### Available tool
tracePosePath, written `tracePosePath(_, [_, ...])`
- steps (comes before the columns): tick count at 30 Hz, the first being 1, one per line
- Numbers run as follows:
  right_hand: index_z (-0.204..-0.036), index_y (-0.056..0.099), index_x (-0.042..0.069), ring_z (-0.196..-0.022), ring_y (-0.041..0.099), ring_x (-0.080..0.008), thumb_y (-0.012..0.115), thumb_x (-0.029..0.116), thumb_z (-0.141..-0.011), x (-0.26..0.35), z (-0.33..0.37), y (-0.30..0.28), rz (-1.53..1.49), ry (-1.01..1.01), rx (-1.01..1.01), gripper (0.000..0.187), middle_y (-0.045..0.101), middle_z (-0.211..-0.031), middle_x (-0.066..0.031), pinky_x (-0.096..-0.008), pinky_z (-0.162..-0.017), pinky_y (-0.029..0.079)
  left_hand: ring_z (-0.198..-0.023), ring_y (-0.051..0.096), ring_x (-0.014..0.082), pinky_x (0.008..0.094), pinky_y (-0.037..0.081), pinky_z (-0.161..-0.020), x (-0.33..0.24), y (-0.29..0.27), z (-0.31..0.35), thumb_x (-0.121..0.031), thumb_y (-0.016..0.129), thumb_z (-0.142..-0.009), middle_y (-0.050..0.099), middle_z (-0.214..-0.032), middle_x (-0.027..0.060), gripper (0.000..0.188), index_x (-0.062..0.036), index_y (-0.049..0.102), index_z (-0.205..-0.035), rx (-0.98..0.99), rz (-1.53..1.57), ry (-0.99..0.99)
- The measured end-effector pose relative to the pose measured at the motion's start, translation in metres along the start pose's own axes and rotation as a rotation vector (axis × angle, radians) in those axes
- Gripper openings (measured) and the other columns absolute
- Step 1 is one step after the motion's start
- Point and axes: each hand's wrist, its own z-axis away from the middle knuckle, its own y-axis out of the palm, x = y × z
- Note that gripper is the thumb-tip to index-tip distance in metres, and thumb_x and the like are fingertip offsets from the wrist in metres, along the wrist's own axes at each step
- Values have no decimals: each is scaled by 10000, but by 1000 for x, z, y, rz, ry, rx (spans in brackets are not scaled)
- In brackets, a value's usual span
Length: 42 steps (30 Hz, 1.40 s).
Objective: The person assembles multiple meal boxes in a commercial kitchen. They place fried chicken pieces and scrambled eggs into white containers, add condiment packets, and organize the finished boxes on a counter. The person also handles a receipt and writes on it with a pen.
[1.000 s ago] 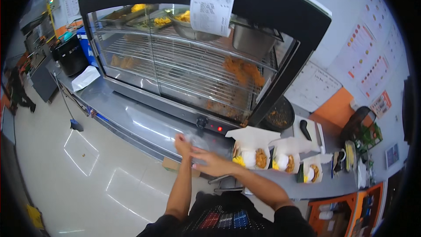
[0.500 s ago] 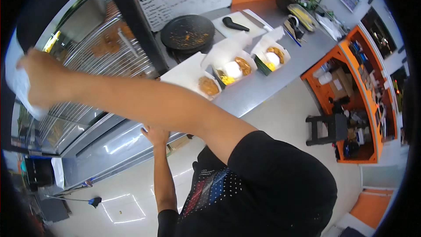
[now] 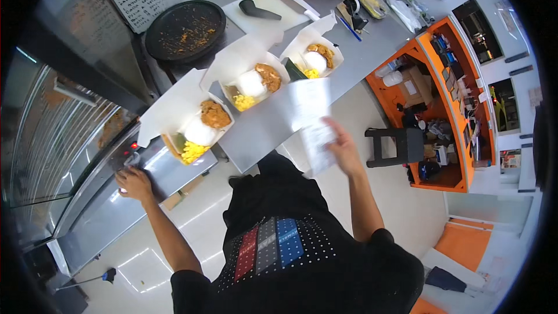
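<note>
My right hand [image 3: 342,150] grips a long white paper slip [image 3: 311,103], blurred by motion, above the counter's front edge. My left hand [image 3: 133,184] rests on the steel ledge beneath the glass cabinet, holding nothing that I can make out. Ahead stand three open white food boxes in a slanting row: a near-left box [image 3: 161,117], a middle box [image 3: 232,61] and a far-right box [image 3: 299,39]. Each holds white rice, a brown fried piece and yellow bits. The paper hangs just in front of the far-right box.
A black round stone mortar [image 3: 185,30] with orange-brown residue stands behind the boxes. Its dark pestle [image 3: 258,10] lies on a white cutting board [image 3: 247,22] beside a knife. At left is a glass cabinet [image 3: 58,134] with wire racks. Right are a dark stool [image 3: 395,145] and orange shelves [image 3: 465,128].
My right hand has swung from beside the glass cabinet on the left across to the right, carrying the white paper. My left hand stays on the steel ledge. The view has shifted.
</note>
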Motion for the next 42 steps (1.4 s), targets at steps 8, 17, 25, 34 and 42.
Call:
tracePosePath(8, [-1375,467,37,-1066,569,-166,541,-62,-748,-108,-137,-177,328,-32,-503,639,516,-1300,-140,-270,-874,461,-1125,496,398,491,397,-947,-17,-56,142,-336,591,-918,534,-1233,216,445,-45,538,-1250,-69,348,-81])
tracePosePath(17, [-1267,541,50,-1124,542,-359,615,41,-734,-116,-269,-221,540,-223,76,539,537,-1202,-208,-405,-960,454,-1142,514,320,431,433,-952,-195,-111,376,-179,679,-868,558,-1199,154,401,-17,550,-1211,1015,897,-350])
tracePosePath(25, [-1163,641,178,-978,586,-340,694,133,-766,-86,-307,-263,898,-293,244,404,537,-1101,-172,-407,-866,477,-1188,505,382,425,388,-1024,-542,-268,298,-118,581,-907,525,-1290,202,398,-6,516,-1283,851,1172,652])
tracePosePath(34, [-1034,646,80,-983,589,-324,697,169,-787,-77,-384,-244,861,-626,128,268,580,-1058,-124,-417,-829,493,-1287,407,240,494,304,-1020,-653,-177,341,-337,548,-919,481,-1372,56,415,-148,554,-1288,310,629,903])
tracePosePath(42, [-1010,618,25,-904,637,-399,580,93,-835,-90,-421,-214,1061,-602,360,192,620,-1023,-183,-481,-805,515,-1275,399,225,485,298,-1023,-654,-181,339,-333,547,-916,470,-1368,27,372,-216,584,-1267,363,663,824])
